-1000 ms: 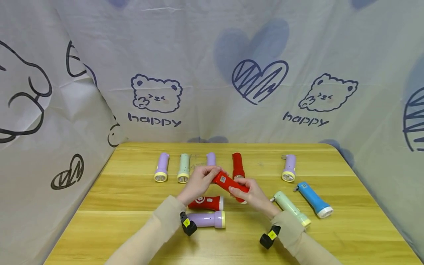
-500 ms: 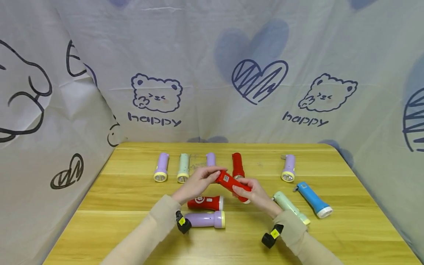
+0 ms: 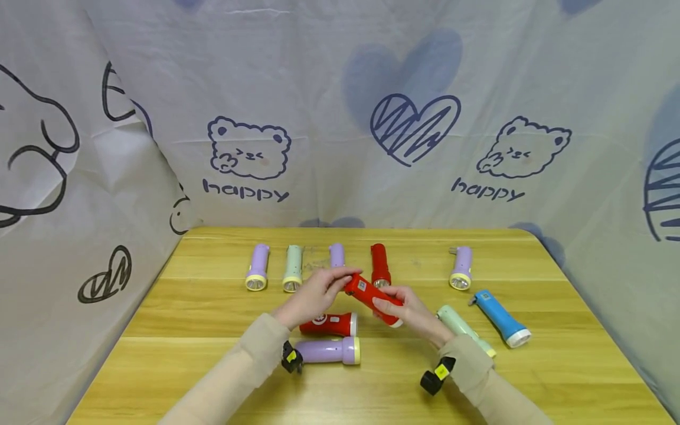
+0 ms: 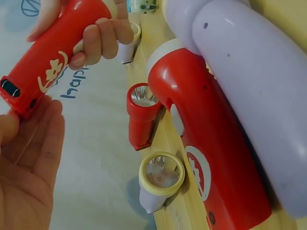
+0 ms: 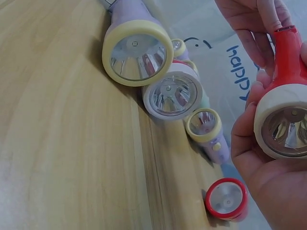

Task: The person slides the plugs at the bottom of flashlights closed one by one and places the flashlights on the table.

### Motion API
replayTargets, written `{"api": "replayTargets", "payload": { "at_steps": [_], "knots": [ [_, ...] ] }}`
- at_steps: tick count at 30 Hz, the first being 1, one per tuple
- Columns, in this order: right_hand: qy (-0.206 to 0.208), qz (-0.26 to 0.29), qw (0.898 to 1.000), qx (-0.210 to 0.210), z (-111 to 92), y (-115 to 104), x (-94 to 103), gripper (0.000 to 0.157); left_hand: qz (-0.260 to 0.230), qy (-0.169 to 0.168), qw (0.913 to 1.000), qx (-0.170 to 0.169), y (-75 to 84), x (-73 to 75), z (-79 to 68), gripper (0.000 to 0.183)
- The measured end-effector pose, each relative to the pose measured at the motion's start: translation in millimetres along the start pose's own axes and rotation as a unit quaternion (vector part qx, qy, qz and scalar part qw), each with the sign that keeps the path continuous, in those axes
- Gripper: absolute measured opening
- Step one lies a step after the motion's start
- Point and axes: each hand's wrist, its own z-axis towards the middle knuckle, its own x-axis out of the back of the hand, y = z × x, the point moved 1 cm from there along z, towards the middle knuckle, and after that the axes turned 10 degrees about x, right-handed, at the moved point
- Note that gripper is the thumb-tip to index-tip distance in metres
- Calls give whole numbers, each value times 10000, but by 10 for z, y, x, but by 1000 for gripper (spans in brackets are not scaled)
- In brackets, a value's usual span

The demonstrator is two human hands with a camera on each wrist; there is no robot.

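Note:
A red flashlight [image 3: 366, 292] with a white-rimmed head is held above the table, tail toward the upper left. My right hand [image 3: 406, 313] grips its body near the head, fingers wrapped round it in the left wrist view. My left hand [image 3: 310, 298] pinches the tail end between thumb and fingertips, beside a dark switch or slot [image 4: 10, 88]. In the right wrist view its lens [image 5: 290, 132] faces the camera. Below the hands lie another red flashlight [image 3: 334, 324] with a white emblem and a purple flashlight [image 3: 326, 351], both heads pointing right.
Along the back lie purple [image 3: 259, 265], pale green [image 3: 293, 268] and red [image 3: 379, 262] flashlights. To the right are a purple flashlight [image 3: 462, 267] and a blue flashlight [image 3: 499, 317], each with prongs out, and a pale green flashlight [image 3: 462, 327] partly behind my right forearm. A printed cloth [image 3: 319, 88] hangs behind.
My left hand and forearm have shifted slightly left, and its fingers have straightened somewhat at the tail. The held red flashlight has moved a little right with my right hand.

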Motion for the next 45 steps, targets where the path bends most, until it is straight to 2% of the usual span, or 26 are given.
{"api": "replayTargets", "payload": {
  "at_steps": [5, 14, 22, 26, 31, 39, 45],
  "knots": [
    [62, -89, 9999, 29, -2, -13, -9, 49, 72, 232, 9995, -218, 13, -28, -9, 32],
    [301, -740, 9968, 52, 8, -71, -43, 38, 42, 556, 9981, -273, -2, -63, -19, 31],
    [732, -1338, 9880, 228, 21, -117, -53, 36, 88, 838, 9935, -765, -19, -87, -19, 31],
    [788, -1469, 9856, 277, 15, -149, -55, 37, 135, 942, 9909, -950, -15, -83, -30, 32],
    [766, -1478, 9855, 312, 10, -185, -54, 37, 211, 990, 9897, -1015, -10, -74, -29, 33],
    [479, -1524, 9870, 174, -5, -157, -10, 35, 260, 912, 9882, -1205, -27, -85, -17, 30],
    [61, -1511, 9884, 119, -21, -121, 39, 38, 326, 730, 9913, -1049, -43, -87, 3, 30]
  ]
}}
